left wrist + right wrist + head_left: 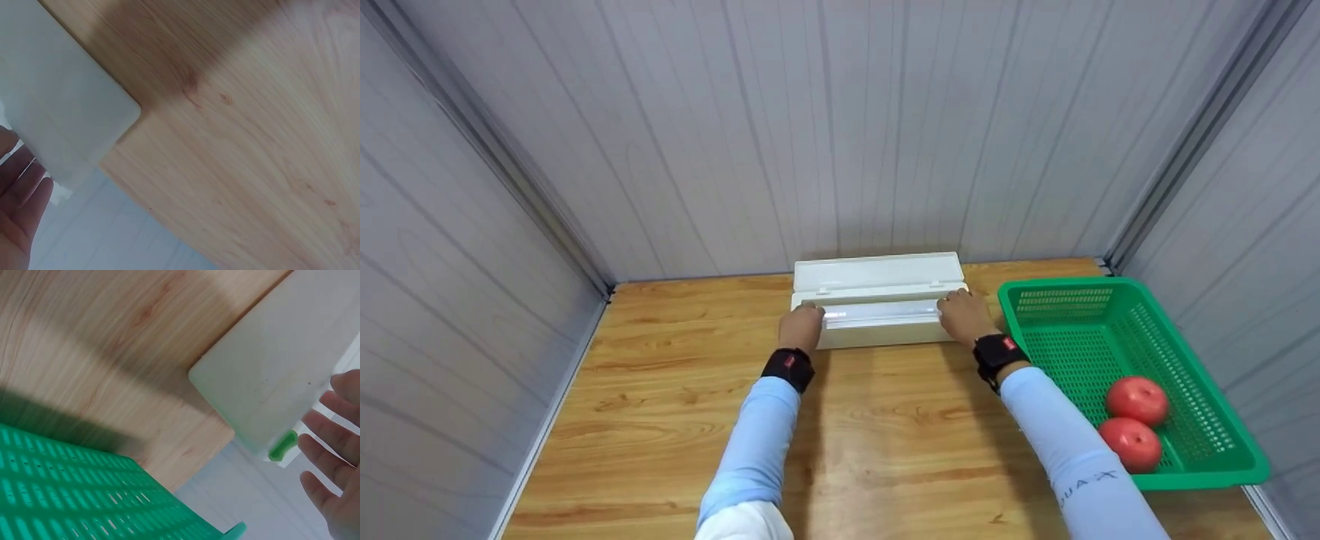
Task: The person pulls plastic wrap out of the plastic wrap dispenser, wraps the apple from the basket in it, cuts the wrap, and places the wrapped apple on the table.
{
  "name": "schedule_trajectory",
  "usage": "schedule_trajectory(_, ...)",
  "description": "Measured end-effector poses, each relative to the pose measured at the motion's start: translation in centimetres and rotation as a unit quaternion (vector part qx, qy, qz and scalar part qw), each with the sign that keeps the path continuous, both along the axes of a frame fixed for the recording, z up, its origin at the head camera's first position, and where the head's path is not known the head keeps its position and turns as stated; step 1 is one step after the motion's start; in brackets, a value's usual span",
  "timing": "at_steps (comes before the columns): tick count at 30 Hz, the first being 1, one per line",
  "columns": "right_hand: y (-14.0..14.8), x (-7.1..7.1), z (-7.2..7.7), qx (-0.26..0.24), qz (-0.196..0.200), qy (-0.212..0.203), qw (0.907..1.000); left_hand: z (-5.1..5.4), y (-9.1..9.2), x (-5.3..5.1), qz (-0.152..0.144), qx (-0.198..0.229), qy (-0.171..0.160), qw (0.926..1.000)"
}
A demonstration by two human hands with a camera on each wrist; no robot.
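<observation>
A long white cling film box (885, 335) stands near the back wall, its lid (877, 274) tipped back. Shiny clear cling film (881, 312) stretches along the opening between both hands. At the box's left end, my left hand (801, 328) pinches the film's edge; its contact is partly hidden. My right hand (966, 315) pinches the film at the opposite end, thumb and forefinger together. The right wrist view shows the other fingers (332, 458) spread beside a small green piece (283, 445) on the box's end.
To the right stands a green plastic basket (1065, 334), close to my right forearm. Two red tomatoes (1138, 400) lie in its near part. Pale panel walls (855, 135) enclose the wooden table (675, 420) at the back and both sides.
</observation>
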State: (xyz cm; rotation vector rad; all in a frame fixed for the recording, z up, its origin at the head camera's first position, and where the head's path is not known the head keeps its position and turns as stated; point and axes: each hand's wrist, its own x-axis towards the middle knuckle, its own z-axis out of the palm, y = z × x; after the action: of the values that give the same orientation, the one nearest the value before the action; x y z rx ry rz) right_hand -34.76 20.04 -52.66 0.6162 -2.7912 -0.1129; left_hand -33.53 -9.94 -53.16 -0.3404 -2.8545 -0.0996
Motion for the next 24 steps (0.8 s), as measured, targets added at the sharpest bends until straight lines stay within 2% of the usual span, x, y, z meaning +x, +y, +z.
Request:
schedule_trajectory(6,0.07,-0.06,0.05,0.021,0.009,-0.022,0.9995,-0.27,-0.30,-0.24,-0.001,-0.015,0.006,0.9999)
schedule_trajectory(11,-0.05,-0.17,0.03,0.027,0.010,-0.007,0.9996,-0.33,-0.35,-0.20,0.000,-0.021,0.010,0.9997)
schedule_trajectory(17,-0.12,-0.39,-0.21,0.012,0.008,0.014,0.9998,-0.44,-0.39,-0.20,0.003,-0.027,0.020,0.9994)
schedule_trajectory(24,-0.22,-0.58,-0.29,0.002,0.005,0.019,0.9998,-0.84,-0.33,-0.46,0.008,-0.020,0.036,0.9991)
